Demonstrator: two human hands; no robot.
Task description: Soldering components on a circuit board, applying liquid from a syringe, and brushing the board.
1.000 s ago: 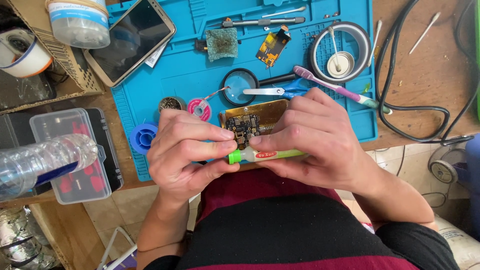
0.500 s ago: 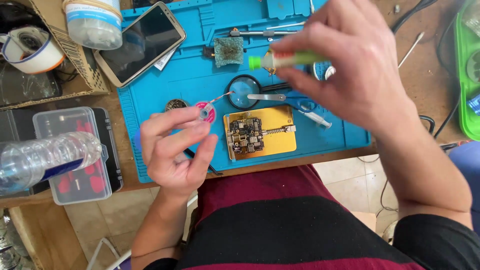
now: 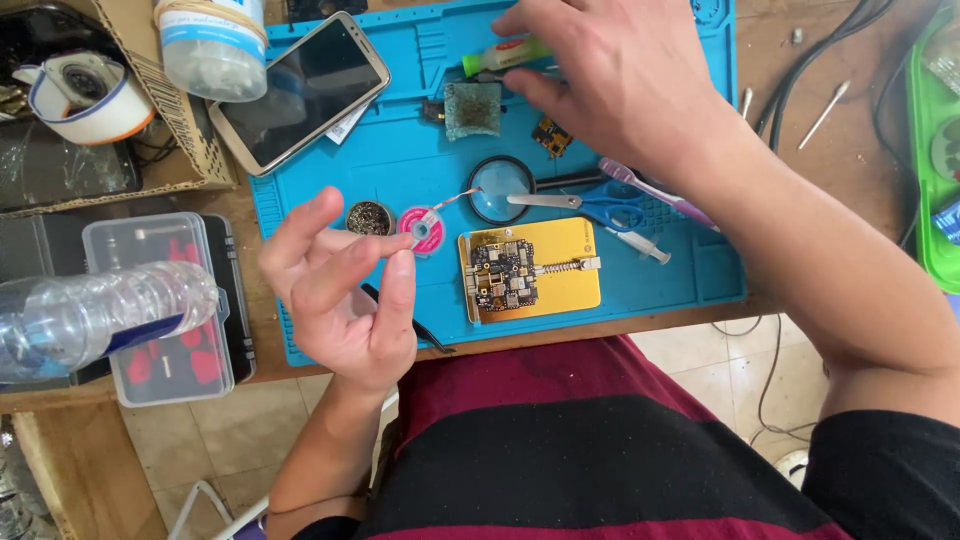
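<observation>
Right hand (image 3: 610,85) closed round green-tipped tube (image 3: 505,56) above far edge of blue mat (image 3: 400,150). Left hand (image 3: 340,290) loose, holding nothing. Clear box (image 3: 160,300) contained red parts.

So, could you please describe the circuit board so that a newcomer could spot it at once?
Find the blue work mat on the wooden bench, then its near edge beside the left hand. There a yellow holder plate lies flat, and the circuit board sits on its left half: dark, square, crowded with tiny chips, unlike the plain tools around it.
</observation>
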